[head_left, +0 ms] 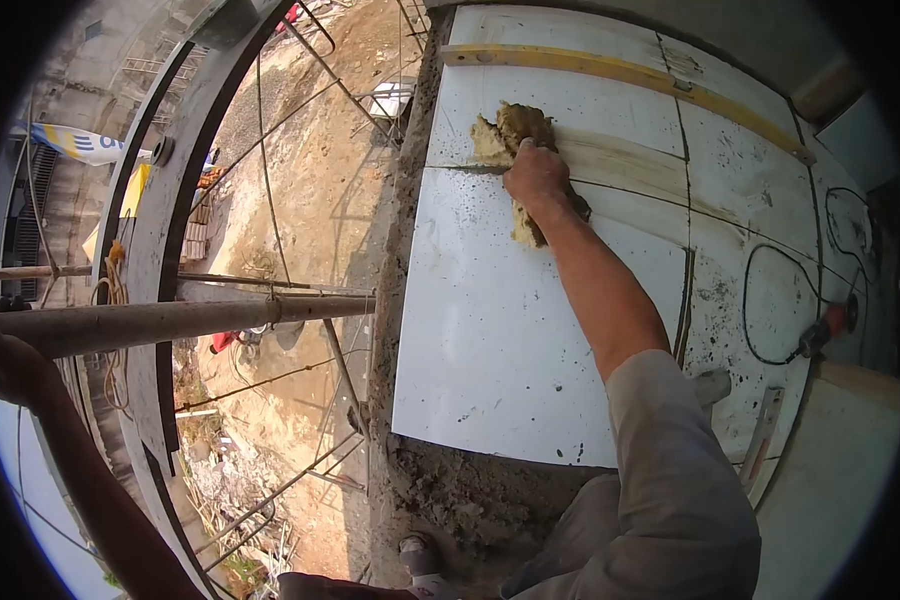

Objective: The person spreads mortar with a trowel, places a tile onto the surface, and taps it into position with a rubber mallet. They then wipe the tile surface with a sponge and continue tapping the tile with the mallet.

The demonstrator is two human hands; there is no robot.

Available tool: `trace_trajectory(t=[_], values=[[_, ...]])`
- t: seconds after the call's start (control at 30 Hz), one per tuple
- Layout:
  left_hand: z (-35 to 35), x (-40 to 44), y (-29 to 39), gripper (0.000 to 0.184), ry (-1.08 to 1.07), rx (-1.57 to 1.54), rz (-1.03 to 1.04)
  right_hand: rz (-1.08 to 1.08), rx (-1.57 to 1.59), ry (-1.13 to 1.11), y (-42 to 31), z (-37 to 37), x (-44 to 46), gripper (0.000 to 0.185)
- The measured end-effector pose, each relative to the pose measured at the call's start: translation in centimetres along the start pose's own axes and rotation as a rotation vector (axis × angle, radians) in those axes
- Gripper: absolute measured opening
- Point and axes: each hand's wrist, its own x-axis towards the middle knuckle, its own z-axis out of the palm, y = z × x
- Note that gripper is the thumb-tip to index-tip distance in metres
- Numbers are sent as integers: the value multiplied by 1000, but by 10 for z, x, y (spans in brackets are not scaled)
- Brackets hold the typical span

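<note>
My right hand is closed on a dirty yellow-brown sponge with ragged edges. It presses the sponge against the white floor tiles, near the joint between two of them. Brownish wet smears run across the tiles to the right of the sponge. At the far left, my left hand grips a thick horizontal metal pole; some of its fingers are hidden behind the pole. Dark specks of mortar dot the tiles.
A yellow spirit level lies across the far tiles. On the right are a red power tool with a black cable and a metal bar. Rough mortar borders the tiles near my feet. Past the left floor edge, scaffolding stands over a deep drop.
</note>
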Motion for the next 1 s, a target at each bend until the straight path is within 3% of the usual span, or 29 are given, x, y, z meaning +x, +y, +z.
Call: trace_trajectory(t=[0.37,0.53,0.67,0.87,1.0], values=[[0,8,8,29,27,-2,23,-271,-13,-104,-72,29,2,29],[9,12,10,30,58,7,53,-546,2,-141,-75,41,-22,27],[11,19,21,31,78,28,67,-681,24,-257,-79,45,-86,24],[12,11,33,38,153,-319,-23,-817,112,-487,-46,50,-234,27],[7,2,60,35,1,-211,-320,-894,109,-818,-19,28,-301,30]])
